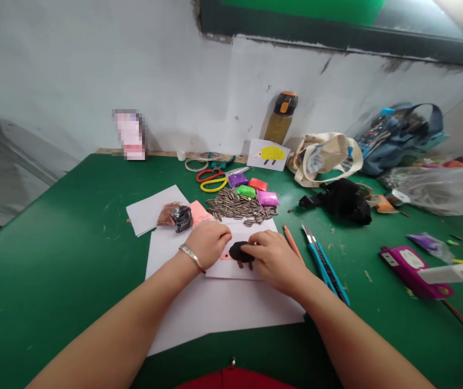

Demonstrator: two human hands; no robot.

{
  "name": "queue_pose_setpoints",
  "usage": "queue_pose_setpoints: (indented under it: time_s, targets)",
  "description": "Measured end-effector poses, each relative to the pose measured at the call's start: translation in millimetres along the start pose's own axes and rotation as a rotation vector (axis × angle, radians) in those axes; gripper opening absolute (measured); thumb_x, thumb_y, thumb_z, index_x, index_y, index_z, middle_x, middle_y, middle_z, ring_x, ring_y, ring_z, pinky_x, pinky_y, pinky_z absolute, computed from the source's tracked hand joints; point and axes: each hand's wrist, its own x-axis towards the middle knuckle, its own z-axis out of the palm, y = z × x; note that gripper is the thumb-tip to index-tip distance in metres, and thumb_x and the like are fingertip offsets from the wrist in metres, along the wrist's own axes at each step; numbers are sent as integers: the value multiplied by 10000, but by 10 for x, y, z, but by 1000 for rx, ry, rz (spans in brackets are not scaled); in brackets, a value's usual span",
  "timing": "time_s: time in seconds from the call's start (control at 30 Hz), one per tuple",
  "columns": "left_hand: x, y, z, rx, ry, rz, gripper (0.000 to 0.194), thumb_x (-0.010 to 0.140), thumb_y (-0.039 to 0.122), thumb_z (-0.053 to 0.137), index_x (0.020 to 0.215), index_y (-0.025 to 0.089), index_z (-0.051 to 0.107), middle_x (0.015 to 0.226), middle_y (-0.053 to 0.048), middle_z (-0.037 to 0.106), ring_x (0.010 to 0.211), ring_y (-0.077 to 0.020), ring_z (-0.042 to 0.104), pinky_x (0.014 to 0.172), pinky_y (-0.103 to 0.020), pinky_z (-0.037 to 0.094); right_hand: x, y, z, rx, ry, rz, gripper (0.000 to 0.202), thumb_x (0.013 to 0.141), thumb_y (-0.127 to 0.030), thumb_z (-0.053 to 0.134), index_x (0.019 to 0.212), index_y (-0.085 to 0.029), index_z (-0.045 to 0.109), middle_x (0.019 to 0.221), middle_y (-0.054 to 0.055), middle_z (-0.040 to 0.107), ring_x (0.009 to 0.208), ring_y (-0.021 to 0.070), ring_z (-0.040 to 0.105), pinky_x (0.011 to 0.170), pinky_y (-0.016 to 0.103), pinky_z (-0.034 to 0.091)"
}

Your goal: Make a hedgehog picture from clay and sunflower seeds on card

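A small white card (219, 273) lies in front of me on larger white paper (199, 310). On it is an animal figure with a black clay body (238, 251), a pink face with dark dots and brown legs. The fingers of my right hand (277, 259) are bent and press on the right part of the black clay. My left hand (209, 244), with a silver bangle at the wrist, is closed in a pinch beside the figure's face; whatever it may hold is hidden. Striped sunflower seeds (237, 206) are heaped just beyond the card.
Bagged clay packs (257, 185) and scissors (214, 185) lie behind the seeds. A brown and black clay bag (181, 217) is left; an orange pen (293, 244) and blue utility knife (324, 267) right. A hedgehog picture (269, 155), bottle (280, 119) and purple glue-gun-like device (411, 270) stand farther off.
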Motion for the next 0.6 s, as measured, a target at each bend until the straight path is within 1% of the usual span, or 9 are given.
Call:
queue_pose_setpoints:
  time_s: [0.1, 0.17, 0.23, 0.3, 0.4, 0.47, 0.53, 0.6]
  targets:
    - [-4, 34, -2, -84, -4, 4, 254, 862, 230, 440, 742, 184, 658, 779, -22, 679, 769, -169, 576, 693, -283, 405, 2, 47, -24, 47, 100, 78, 442, 776, -50, 423, 1077, -280, 652, 996, 41, 611, 897, 188, 519, 833, 353, 348]
    - [-10, 82, 6, -123, -2, 11, 248, 850, 229, 449, 726, 187, 660, 754, -15, 675, 749, -165, 576, 674, -277, 402, 9, 58, -29, 86, 157, 101, 400, 804, -75, 421, 1077, -258, 649, 981, 47, 619, 879, 181, 540, 828, 341, 363]
    - [-18, 145, 21, -174, -5, 14, 236, 833, 228, 461, 717, 191, 663, 724, -10, 671, 737, -162, 580, 672, -269, 409, 24, 46, -23, 125, 204, 85, 317, 834, -130, 453, 1053, -242, 652, 955, 51, 626, 870, 177, 554, 808, 322, 381]
    - [-27, 207, 35, -300, -29, -13, 235, 823, 239, 465, 705, 192, 663, 699, -2, 670, 720, -155, 590, 669, -254, 427, 46, 18, -12, 153, 235, 44, 230, 849, -197, 501, 1016, -228, 655, 927, 55, 631, 865, 181, 560, 781, 311, 395]
    - [-40, 267, 41, -625, -70, -128, 251, 822, 286, 461, 693, 177, 647, 661, 4, 665, 654, -142, 609, 604, -229, 456, 77, -35, -1, 189, 288, 5, 158, 865, -234, 513, 920, -199, 657, 857, 56, 625, 826, 176, 554, 748, 304, 401]
    - [-46, 279, 34, -798, -89, -186, 267, 819, 322, 465, 669, 164, 621, 620, 7, 648, 604, -139, 607, 544, -218, 454, 91, -69, -3, 203, 327, 1, 165, 880, -225, 492, 854, -185, 650, 808, 50, 611, 796, 168, 542, 736, 299, 397]
    - [-49, 279, 25, -858, -88, -198, 280, 809, 346, 479, 641, 157, 599, 589, 13, 627, 576, -134, 592, 506, -210, 438, 100, -95, -10, 202, 348, 3, 189, 890, -215, 472, 813, -180, 642, 783, 47, 598, 783, 163, 531, 731, 296, 389]
    - [-51, 277, 18, -840, -65, -187, 292, 798, 357, 493, 610, 153, 584, 570, 17, 606, 561, -125, 568, 497, -204, 422, 107, -108, -21, 205, 345, -3, 205, 892, -204, 459, 799, -178, 640, 773, 45, 590, 777, 160, 523, 723, 293, 383]
